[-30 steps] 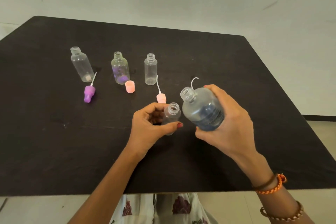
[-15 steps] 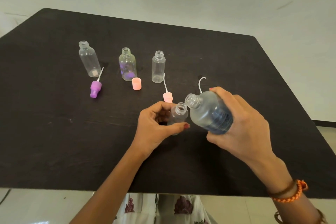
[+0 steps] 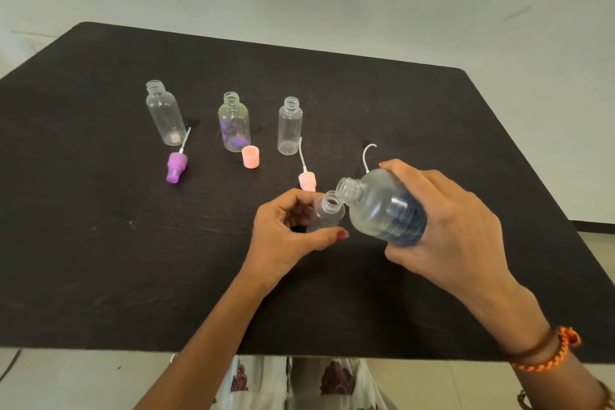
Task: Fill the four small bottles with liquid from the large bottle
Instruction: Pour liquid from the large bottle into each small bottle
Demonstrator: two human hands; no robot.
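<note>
My right hand [image 3: 446,226] grips the large clear bottle [image 3: 379,206], which holds dark blue liquid and is tilted with its open mouth to the left. Its mouth sits just above the open neck of a small clear bottle [image 3: 327,213] that my left hand [image 3: 286,236] holds near the table's middle. Three more small open bottles stand upright in a row further back: the left one [image 3: 165,113], the middle one [image 3: 234,123] with purple marks inside, and the right one [image 3: 290,126].
On the black table [image 3: 100,260] lie a purple spray cap with tube [image 3: 177,165], a pink cap [image 3: 250,156], a pink spray cap with tube [image 3: 306,176] and a curved white tube [image 3: 367,156] behind the large bottle. A pale wall stands behind.
The large bottle has tipped further over and moved left, bringing its mouth right over the small bottle's neck. The left hand has kept the small bottle in place.
</note>
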